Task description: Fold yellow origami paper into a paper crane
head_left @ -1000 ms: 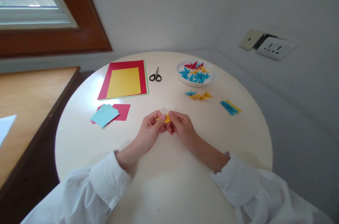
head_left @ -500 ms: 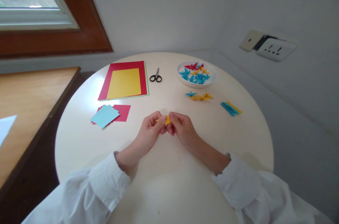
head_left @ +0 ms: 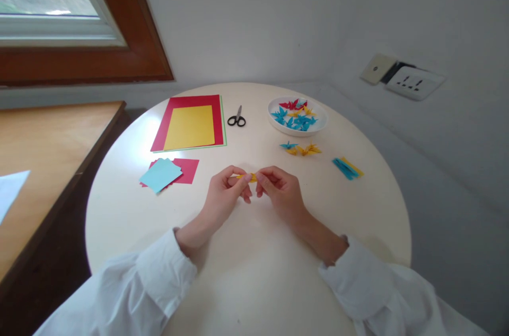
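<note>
A small folded piece of yellow paper [head_left: 253,178] is pinched between my two hands above the middle of the table. My left hand [head_left: 226,187] grips its left part between thumb and fingers. On its right end, the thumb and forefinger of my right hand [head_left: 281,190] are closed. My fingers cover much of the paper, so its full shape is hidden. Beyond my right hand lie a blue paper crane [head_left: 288,146] and yellow paper cranes [head_left: 309,149]. Left of my left hand are light-blue paper squares [head_left: 162,174] over red paper [head_left: 187,170].
On the round white table [head_left: 254,272] stands a white dish [head_left: 298,132] of blue, yellow and red cranes. Scissors [head_left: 237,118] lie beside stacked red and yellow sheets [head_left: 191,125]. Blue and yellow folded strips [head_left: 347,168] rest at right. A wooden table [head_left: 51,140] adjoins at left.
My fingers have shifted on the yellow paper, and the lower fingers of the two hands have moved apart. The paper now looks narrower. The whole view has shifted slightly.
</note>
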Available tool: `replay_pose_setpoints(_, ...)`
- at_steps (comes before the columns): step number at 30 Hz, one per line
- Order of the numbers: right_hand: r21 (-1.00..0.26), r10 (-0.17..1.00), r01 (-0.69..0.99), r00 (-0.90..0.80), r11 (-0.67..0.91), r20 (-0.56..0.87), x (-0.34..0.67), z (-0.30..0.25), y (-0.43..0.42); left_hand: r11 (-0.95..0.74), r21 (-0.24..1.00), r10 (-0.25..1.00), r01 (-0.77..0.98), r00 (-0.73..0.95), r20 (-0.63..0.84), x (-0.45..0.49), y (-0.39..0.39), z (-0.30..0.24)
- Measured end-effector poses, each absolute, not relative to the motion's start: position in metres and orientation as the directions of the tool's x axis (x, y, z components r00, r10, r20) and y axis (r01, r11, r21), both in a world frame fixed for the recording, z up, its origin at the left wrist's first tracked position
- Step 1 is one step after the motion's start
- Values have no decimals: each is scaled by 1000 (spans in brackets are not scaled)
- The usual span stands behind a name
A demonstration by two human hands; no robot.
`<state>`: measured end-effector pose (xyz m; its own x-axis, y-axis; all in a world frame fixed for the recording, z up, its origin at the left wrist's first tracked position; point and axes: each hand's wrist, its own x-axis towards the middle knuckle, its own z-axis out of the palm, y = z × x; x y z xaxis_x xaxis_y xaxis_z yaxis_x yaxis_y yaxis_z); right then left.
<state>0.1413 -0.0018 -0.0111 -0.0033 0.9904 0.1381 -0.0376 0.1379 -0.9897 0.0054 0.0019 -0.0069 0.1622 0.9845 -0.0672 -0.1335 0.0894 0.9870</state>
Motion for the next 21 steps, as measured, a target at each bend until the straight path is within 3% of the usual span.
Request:
replay_pose_setpoints(7,-978,976,-23,81,206,204,145,-10,-1,42,960,990,-277,141,-3,3,3,-2)
replay_pose_setpoints(21,-953,954,-54,46,299,297,145,-12,-6,-173,984,984,-38,30,174,4,-2,-5)
